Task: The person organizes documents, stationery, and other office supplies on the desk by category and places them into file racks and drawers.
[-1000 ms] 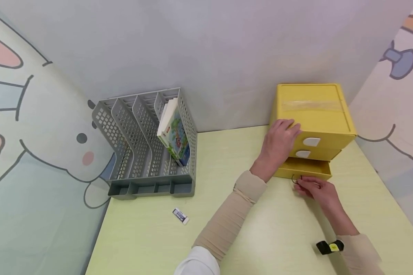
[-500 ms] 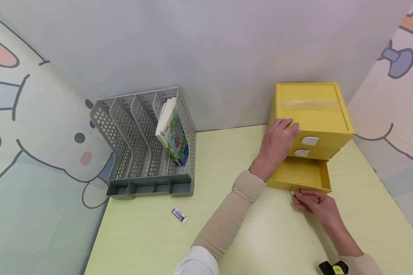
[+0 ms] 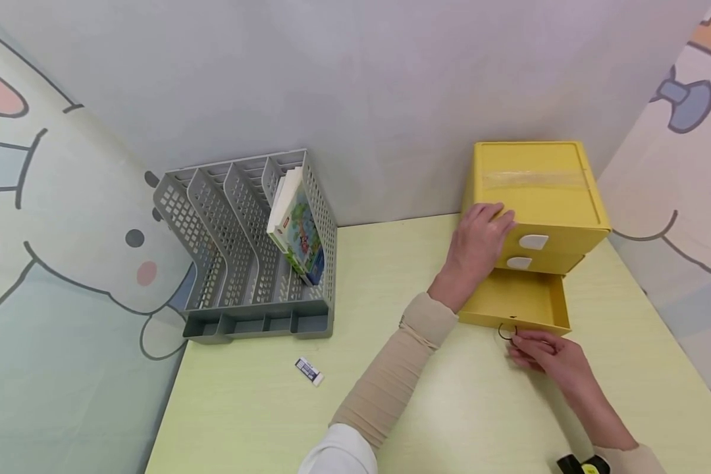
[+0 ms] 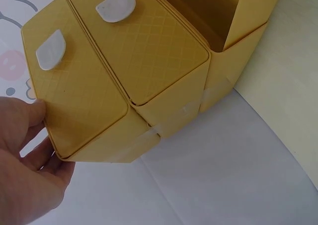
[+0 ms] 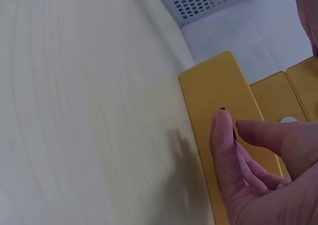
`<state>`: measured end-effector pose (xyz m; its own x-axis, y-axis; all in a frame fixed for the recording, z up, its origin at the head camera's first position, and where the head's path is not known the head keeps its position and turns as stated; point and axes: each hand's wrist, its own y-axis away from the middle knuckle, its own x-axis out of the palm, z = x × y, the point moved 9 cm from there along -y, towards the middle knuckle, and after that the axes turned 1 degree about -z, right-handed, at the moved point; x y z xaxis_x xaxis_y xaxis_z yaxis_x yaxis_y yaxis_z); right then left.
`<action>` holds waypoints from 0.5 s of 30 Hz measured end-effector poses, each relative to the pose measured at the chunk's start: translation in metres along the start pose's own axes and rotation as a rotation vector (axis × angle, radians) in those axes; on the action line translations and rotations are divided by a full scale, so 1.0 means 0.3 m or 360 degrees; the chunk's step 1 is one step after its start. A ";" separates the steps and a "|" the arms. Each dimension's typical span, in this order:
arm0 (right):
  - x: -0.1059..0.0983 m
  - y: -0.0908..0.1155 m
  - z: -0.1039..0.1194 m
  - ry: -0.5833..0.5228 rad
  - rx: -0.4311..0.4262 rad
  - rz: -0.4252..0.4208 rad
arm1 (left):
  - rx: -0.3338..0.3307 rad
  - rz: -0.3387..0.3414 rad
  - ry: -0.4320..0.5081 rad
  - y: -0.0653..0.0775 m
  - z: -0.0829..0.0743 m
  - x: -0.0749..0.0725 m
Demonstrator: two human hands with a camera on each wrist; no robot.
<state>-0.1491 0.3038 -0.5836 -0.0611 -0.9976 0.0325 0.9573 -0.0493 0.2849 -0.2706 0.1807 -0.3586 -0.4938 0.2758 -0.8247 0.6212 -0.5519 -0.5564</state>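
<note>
A yellow drawer unit (image 3: 527, 184) stands at the back right, with tape across its top. My left hand (image 3: 478, 243) holds its upper left front corner, thumb and fingers on either side of the edge in the left wrist view. The bottom drawer (image 3: 512, 299) is pulled out, and its visible inside is bare. A thin black loop (image 3: 500, 333) hangs at this drawer's front. My right hand (image 3: 553, 359) pinches the loop between thumb and index finger, just before the drawer front. The two upper drawers, with white tabs (image 3: 533, 241), are closed.
At the left stands a grey slotted file rack (image 3: 243, 247) with several books (image 3: 301, 230) in its right slot. A small white and blue eraser (image 3: 309, 371) lies on the table (image 3: 403, 263) before it. Walls enclose the back and sides.
My right hand has pulled the bottom drawer out toward the front by the loop; it has hardly moved in the last half second. My left hand has stayed on the unit's corner.
</note>
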 end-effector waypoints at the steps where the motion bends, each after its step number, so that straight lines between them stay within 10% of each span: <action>1: -0.003 0.005 0.010 0.0015 -0.0011 0.0007 | 0.0001 0.0005 -0.0008 0.000 0.000 0.000; 15: -0.078 0.037 0.194 -0.0065 -0.0263 -0.0027 | -0.0013 0.0009 0.0024 0.001 0.001 -0.002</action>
<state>-0.1534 0.3296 -0.5254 -0.0857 -0.9939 0.0690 0.9893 -0.0767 0.1242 -0.2702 0.1802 -0.3581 -0.4811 0.2845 -0.8292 0.6287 -0.5472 -0.5526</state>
